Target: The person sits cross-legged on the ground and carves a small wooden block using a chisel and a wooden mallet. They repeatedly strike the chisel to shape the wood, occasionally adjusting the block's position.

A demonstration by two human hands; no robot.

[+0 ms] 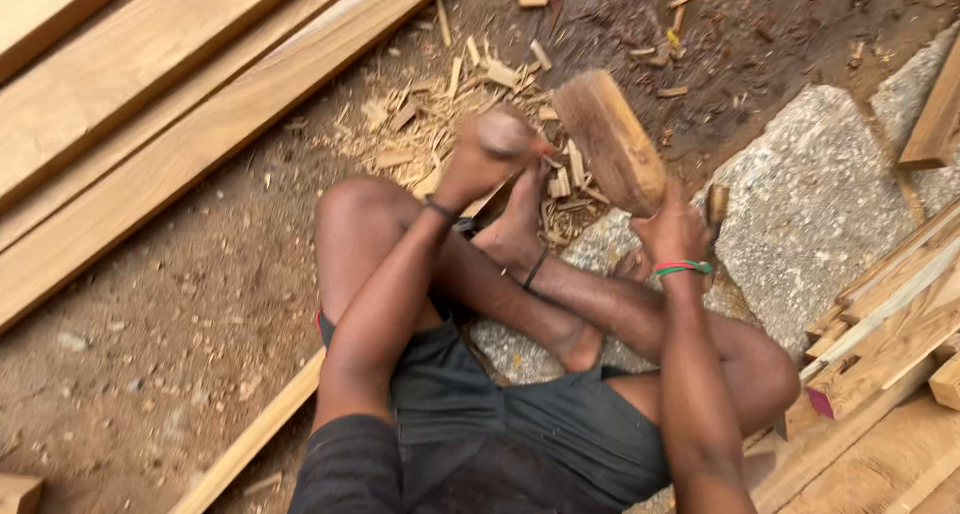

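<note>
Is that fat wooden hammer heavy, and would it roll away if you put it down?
Probably fairly heavy: the wooden mallet looks thick and solid in the right hand. Its rounded head might roll a little, though the wood chips and dirt would likely stop it.

We see a thick wooden mallet [610, 141], brown and rounded, raised and tilted above the wood chips. A blurred chisel handle [503, 134] stands gripped beside it, over the foot.

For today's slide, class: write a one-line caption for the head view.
Seated on the ground, right hand raises a wooden mallet while left hand works among wood chips.
</note>
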